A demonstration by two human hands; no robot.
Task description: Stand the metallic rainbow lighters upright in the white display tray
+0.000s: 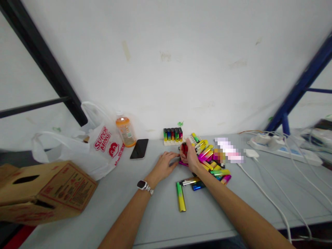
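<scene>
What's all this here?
Loose lighters: many, multicoloured, centre
Upright lighters: many, multicoloured, in white holder
Smartphone: one, black, left of holder
Bottle: one, orange, back
Shopping bag: one, white, left
Cardboard box: one, brown, left
Power strip: one, white, right
Charger: one, white, right
Cables: several, white, right
Blurred item: one, pinkish, right
Posts: two, black/blue, sides
Table: one, grey, below
Wall: one, white, behind
Smartwatch: one, silver, left wrist
Left hand: one, by lighters
Right hand: one, holding lighters

The right hand hides part of the lighters; well left of the left hand, a box is cut off.
</scene>
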